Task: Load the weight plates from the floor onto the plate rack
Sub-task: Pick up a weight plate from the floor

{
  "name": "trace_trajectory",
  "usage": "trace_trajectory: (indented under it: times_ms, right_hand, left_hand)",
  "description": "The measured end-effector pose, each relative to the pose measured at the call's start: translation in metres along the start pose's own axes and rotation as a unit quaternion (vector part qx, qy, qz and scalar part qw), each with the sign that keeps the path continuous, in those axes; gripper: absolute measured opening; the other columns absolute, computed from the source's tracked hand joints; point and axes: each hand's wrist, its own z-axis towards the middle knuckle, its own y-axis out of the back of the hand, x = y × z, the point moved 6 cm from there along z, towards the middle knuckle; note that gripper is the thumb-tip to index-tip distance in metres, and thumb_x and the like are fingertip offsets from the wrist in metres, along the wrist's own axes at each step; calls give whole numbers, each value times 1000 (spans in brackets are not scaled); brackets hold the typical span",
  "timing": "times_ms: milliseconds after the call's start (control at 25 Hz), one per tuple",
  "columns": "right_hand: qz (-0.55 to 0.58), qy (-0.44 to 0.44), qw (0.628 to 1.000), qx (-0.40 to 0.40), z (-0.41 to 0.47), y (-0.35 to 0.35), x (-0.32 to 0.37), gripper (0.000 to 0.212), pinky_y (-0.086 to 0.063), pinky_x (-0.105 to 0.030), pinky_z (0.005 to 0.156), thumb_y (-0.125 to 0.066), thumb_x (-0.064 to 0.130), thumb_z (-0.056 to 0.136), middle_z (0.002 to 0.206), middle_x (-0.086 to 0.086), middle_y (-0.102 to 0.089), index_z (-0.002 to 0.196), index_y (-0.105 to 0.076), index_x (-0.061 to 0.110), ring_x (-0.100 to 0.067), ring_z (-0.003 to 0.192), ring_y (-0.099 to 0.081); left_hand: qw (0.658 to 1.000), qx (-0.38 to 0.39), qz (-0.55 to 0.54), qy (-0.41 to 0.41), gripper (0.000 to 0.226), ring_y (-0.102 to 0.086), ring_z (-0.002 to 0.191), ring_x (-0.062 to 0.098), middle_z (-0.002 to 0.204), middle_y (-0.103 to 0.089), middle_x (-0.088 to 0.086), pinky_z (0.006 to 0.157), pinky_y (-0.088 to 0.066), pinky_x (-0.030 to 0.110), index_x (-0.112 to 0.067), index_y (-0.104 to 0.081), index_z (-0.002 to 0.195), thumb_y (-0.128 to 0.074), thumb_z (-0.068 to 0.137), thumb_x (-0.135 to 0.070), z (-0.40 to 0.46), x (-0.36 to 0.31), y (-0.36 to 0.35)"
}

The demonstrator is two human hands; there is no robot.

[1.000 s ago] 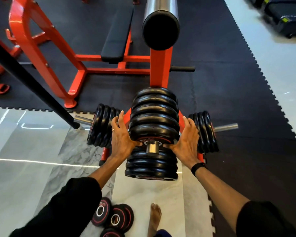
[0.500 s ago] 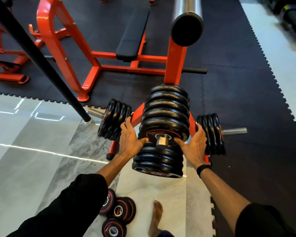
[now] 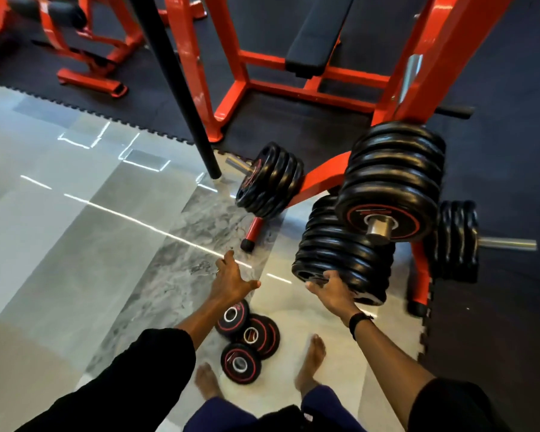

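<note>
Between loads: the plate rack carries full stacks on its pegs, while three weight plates lie flat on the floor just ahead of your bare feet. Your left hand hangs above them, fingers spread, grasping nothing. Your right hand rests open against the rim of the lowest stack, touching but not gripping it. The next move likely calls for bending down and closing on one floor plate.
</note>
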Motion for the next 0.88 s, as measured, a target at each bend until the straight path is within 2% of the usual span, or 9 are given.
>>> trace_trajectory:
  times_ms: [160, 320, 400, 480, 560, 640, 680, 760, 880]
  right_hand:
    - [-15, -23, 999, 20, -8, -56, 13, 63, -42, -35, 100, -70, 42, 85, 131, -17, -54, 133, -46, 8, -30, 124, -52]
    - [-29, -65, 996, 46, -34, -130, 12, 56, -49, -38, 96, -71, 38, 87, 107, -14, -63, 128, -49, 6, -30, 111, -61]
    - [-40, -77, 993, 80, -34, -172, 1, 55, -49, -43, 98, -70, 38, 87, 109, -15, -65, 128, -50, 8, -30, 107, -63]
    - [-41, -92, 990, 99, -25, -209, -20, 54, -51, -41, 95, -71, 39, 87, 112, -14, -65, 128, -50, 10, -28, 107, -63]
    - [-39, -122, 986, 109, -10, -242, -57, 54, -52, -33, 83, -72, 37, 85, 111, -12, -64, 127, -51, 10, -25, 102, -63]
    - [-34, -152, 981, 115, 20, -283, -113, 53, -51, -29, 75, -75, 33, 84, 106, -10, -62, 125, -53, 8, -24, 97, -63]
    - [-38, -168, 978, 116, 40, -303, -146, 53, -52, -31, 78, -77, 30, 83, 102, -8, -60, 123, -54, 6, -24, 96, -62]
    - [-63, -183, 973, 127, 85, -344, -215, 54, -49, -36, 85, -78, 26, 82, 92, -5, -56, 122, -53, 1, -23, 93, -59]
    - [-99, -198, 964, 145, 144, -386, -296, 63, -48, -37, 91, -79, 31, 80, 104, -13, -59, 127, -49, 4, -30, 104, -60]
  left_hand:
    - [998, 47, -29, 38, 101, -42, 133, 40, 146, -31, 24, 107, -42, 47, -4, -25, 145, -86, 70, -30, 3, 67, 6]
    - [989, 106, -67, 77, 90, -49, 127, 36, 140, -42, 22, 103, -46, 41, -4, -36, 139, -88, 68, -24, -2, 143, 7]
    - [984, 122, -84, 96, 85, -54, 123, 33, 133, -53, 20, 96, -47, 34, -2, -43, 134, -90, 65, -19, 0, 186, 0]
    - [979, 142, -77, 127, 82, -55, 120, 35, 128, -54, 22, 96, -47, 37, 0, -43, 135, -88, 68, -17, 5, 233, -15]
    - [966, 171, -76, 177, 73, -61, 107, 33, 118, -58, 24, 91, -51, 40, 6, -45, 132, -84, 73, -13, 13, 284, -48]
    - [955, 200, -56, 210, 59, -67, 91, 17, 109, -61, 17, 77, -53, 26, 9, -46, 132, -74, 82, -7, 35, 338, -100]
    - [954, 217, -32, 205, 57, -67, 94, 13, 113, -59, 16, 74, -51, 19, 8, -44, 135, -69, 86, -5, 50, 365, -132]
    - [950, 238, 4, 201, 58, -57, 120, 32, 132, -51, 26, 81, -50, 18, 7, -42, 138, -67, 87, -4, 82, 412, -195]
    - [948, 244, 39, 202, 68, -52, 122, 41, 129, -55, 27, 98, -48, 36, 1, -49, 130, -82, 74, -19, 126, 463, -270]
